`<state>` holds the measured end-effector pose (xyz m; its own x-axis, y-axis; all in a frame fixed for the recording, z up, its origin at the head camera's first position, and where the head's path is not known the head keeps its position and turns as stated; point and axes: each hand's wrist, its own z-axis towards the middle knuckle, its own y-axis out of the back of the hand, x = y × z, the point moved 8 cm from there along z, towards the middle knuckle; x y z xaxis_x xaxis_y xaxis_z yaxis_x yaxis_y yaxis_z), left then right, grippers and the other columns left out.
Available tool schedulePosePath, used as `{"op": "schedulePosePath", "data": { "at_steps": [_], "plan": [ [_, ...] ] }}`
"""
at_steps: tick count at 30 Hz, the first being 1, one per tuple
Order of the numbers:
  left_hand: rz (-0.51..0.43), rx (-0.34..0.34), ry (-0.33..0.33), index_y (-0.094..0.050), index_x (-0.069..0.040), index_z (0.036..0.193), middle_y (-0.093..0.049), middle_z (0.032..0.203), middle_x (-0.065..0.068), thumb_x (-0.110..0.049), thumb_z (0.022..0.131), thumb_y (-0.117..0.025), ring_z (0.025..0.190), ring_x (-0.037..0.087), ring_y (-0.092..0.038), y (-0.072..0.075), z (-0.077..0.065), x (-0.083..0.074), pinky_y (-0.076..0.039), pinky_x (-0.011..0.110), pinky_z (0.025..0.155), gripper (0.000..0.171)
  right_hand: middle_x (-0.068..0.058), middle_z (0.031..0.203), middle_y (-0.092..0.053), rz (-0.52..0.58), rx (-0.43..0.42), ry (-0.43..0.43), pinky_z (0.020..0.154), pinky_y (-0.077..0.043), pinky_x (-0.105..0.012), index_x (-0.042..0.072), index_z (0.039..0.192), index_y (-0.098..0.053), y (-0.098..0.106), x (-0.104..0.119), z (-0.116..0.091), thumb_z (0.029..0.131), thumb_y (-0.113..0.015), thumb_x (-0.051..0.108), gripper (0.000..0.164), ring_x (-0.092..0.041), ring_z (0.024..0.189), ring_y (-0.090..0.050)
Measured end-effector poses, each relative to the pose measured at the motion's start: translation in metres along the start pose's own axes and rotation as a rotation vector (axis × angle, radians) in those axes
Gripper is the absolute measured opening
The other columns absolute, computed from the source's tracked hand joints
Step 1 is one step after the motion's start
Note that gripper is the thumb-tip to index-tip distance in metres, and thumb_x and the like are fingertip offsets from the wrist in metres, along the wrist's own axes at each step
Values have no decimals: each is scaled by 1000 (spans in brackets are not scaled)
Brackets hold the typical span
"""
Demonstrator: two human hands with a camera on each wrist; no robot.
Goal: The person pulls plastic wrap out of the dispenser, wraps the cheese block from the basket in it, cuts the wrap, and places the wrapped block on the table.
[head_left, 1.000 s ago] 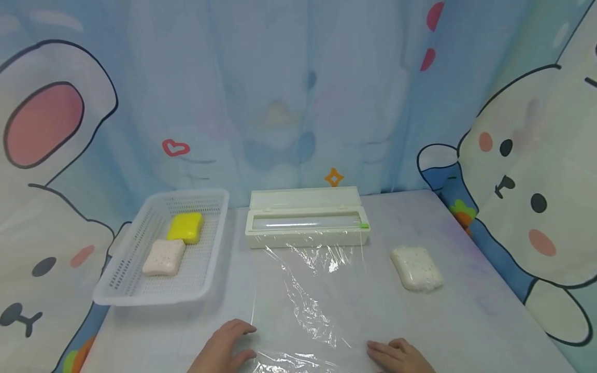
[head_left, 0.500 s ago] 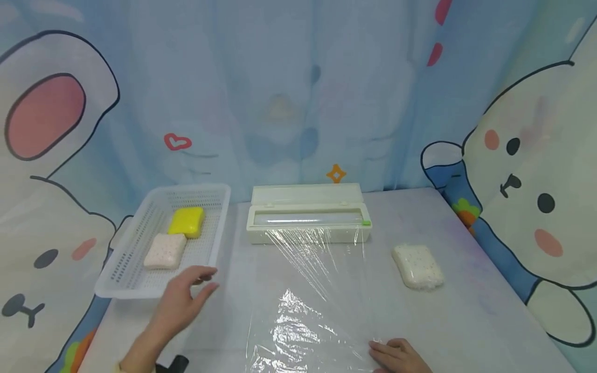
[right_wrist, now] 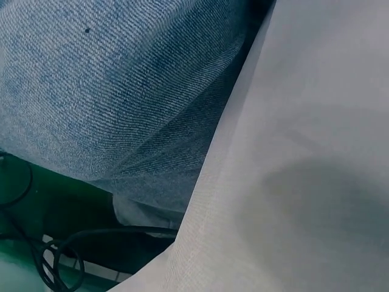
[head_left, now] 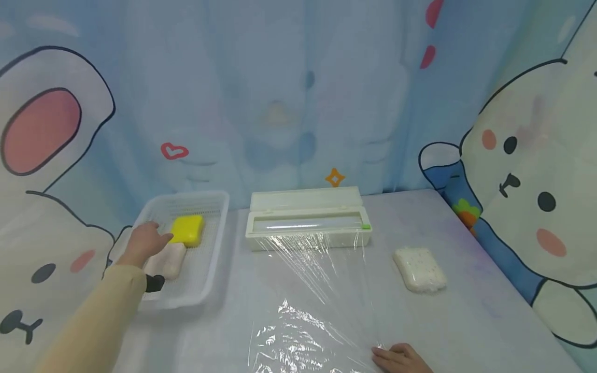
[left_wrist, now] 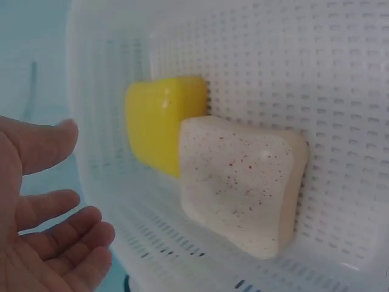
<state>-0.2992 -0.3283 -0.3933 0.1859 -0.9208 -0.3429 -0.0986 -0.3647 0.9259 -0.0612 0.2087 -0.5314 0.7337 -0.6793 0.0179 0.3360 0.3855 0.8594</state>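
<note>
My left hand [head_left: 144,243] reaches over the left side of a white plastic basket [head_left: 212,269], above a pale soap bar [head_left: 169,260] and left of a yellow soap bar [head_left: 188,230]. In the left wrist view the fingers [left_wrist: 58,222] are loosely bent with nothing between them, apart from the red-speckled pale soap [left_wrist: 243,182] and the yellow soap [left_wrist: 159,121]. At the near edge of the table my right hand [head_left: 402,357] holds the right edge of a sheet of cling film [head_left: 303,326]. Wrinkles run through the film from its dispenser [head_left: 308,240] toward that hand.
The white dispenser's lid [head_left: 305,197] stands raised, with a green slider [head_left: 366,227] at its right end. A pale soap bar wrapped in film [head_left: 420,269] lies on the right of the table [head_left: 471,311]. A printed curtain [head_left: 280,93] hangs behind.
My left hand has let go of the film's left side and moved up and left over the basket. The right hand stays at the film's right edge; the film's wrinkles now slant toward it.
</note>
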Motion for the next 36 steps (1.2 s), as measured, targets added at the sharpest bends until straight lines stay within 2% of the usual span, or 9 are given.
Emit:
{"op": "schedulePosePath", "data": {
  "at_steps": [5, 11, 15, 17, 23, 26, 28, 31, 36],
  "plan": [
    [-17, 104, 55, -37, 24, 138, -46, 135, 46, -25, 97, -66, 118, 58, -51, -17, 15, 17, -47, 66, 101, 70, 1, 108, -79, -58, -149, 228, 95, -40, -22, 32, 106, -78, 1, 13, -3, 99, -56, 60, 36, -9, 101, -66],
    [-152, 218, 195, -37, 17, 140, -49, 133, 40, -31, 88, -80, 111, 49, -52, -43, 14, 46, -50, 64, 95, 83, 2, 104, -79, -32, -210, 229, 102, -36, -20, 35, 104, -77, 4, 16, -3, 104, -50, 54, 33, -9, 99, -66],
    [-185, 259, 286, -42, 12, 139, -52, 127, 35, -34, 80, -88, 105, 46, -54, -61, 14, 59, -53, 62, 85, 88, 4, 103, -79, -36, -215, 237, 105, -34, -21, 34, 102, -77, 5, 17, -2, 106, -47, 53, 35, -9, 99, -66],
    [-178, 249, 318, -41, 10, 140, -52, 126, 34, -34, 80, -87, 103, 45, -54, -60, 7, 53, -54, 61, 84, 87, 4, 103, -79, -38, -211, 239, 106, -33, -21, 34, 103, -77, 4, 17, -3, 106, -46, 52, 36, -9, 101, -65],
    [-215, 163, 371, -35, 6, 143, -49, 130, 33, -25, 87, -82, 103, 46, -53, -38, -33, 14, -52, 66, 92, 79, 1, 105, -79, -39, -185, 263, 110, -31, -22, 31, 105, -78, 5, 16, -3, 104, -51, 53, 34, -11, 100, -68],
    [-260, 148, 380, -30, 5, 148, -47, 132, 33, -19, 87, -81, 104, 46, -53, -38, -37, 10, -53, 67, 91, 83, 1, 104, -79, -63, -151, 276, 110, -31, -23, 29, 103, -79, 6, 15, -1, 102, -52, 56, 39, -10, 99, -69],
    [-304, 143, 397, -28, 3, 150, -45, 135, 33, -16, 88, -80, 106, 47, -52, -40, -38, 12, -52, 70, 92, 83, 1, 103, -79, -72, -134, 271, 112, -29, -22, 25, 100, -79, 7, 13, 1, 103, -50, 58, 44, -8, 101, -67],
    [-302, 158, 367, -28, 5, 149, -43, 136, 34, -15, 90, -76, 108, 48, -51, -44, -34, 19, -51, 71, 91, 78, 2, 102, -80, -77, -134, 270, 112, -28, -20, 23, 97, -80, 9, 14, 1, 105, -46, 56, 48, -5, 108, -64],
    [-269, 185, 307, -39, 7, 139, -49, 131, 33, -16, 89, -76, 105, 48, -52, -46, -17, 38, -53, 69, 85, 66, 3, 102, -80, -86, -139, 286, 110, -30, -20, 26, 97, -79, 9, 17, 1, 106, -44, 54, 46, -3, 115, -60]
  ]
}}
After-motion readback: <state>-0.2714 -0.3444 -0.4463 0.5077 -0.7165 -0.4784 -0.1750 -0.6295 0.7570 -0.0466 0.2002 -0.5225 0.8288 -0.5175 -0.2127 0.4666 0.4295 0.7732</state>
